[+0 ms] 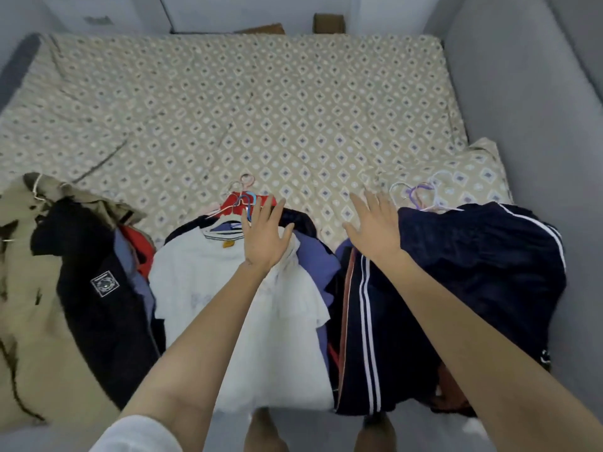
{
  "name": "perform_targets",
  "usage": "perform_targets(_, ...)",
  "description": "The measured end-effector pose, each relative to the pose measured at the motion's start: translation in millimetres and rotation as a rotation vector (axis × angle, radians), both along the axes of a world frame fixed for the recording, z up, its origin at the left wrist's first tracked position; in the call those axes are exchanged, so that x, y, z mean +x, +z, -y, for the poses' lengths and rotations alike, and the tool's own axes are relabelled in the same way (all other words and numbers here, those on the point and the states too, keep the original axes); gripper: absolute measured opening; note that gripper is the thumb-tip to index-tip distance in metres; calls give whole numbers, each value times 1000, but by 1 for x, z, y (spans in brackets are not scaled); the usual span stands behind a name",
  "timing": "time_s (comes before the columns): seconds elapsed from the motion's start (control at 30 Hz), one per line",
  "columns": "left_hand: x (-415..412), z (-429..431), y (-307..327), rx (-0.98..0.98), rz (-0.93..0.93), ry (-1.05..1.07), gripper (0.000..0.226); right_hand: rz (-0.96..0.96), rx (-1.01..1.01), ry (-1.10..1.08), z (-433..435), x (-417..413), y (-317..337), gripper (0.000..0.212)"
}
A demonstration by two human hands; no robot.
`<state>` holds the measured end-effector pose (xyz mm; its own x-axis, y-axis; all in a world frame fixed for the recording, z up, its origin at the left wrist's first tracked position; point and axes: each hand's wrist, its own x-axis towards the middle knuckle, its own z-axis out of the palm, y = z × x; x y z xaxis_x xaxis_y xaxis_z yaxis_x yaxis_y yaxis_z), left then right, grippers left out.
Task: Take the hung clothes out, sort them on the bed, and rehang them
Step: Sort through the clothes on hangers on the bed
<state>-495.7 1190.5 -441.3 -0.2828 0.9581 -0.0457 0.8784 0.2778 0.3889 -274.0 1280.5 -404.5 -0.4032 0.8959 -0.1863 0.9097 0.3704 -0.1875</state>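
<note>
Beige diamond-patterned bedding is spread between grey walls, and three heaps of hangered clothes are laid along its near edge. Both hands are held flat with fingers spread, and nothing is grasped. The left hand is placed over the white cotton T-shirt, with coloured wire hangers at its fingertips; contact cannot be told. The right hand is held over bare sheet, with the navy white-striped sports garment just to its right. A khaki coat and black jacket are heaped well left of the left hand. Sorting is judged about done. Next, one heap's hanger hooks must be gathered and gripped for rehanging.
</note>
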Motion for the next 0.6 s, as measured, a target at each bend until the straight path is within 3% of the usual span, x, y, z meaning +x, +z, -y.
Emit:
perform_targets(0.3, -143, 88, -2, -57, -23, 3, 64, -56, -59, -48, 89, -122, -2, 68)
perform_targets(0.47, -178, 116, -25, -65, 12, 22, 69, -47, -98, -49, 111, -152, -22, 71)
perform_targets(0.6, -192, 127, -50, -102, 61, 56, 60, -21, -177, -89, 117, -164, -47, 72)
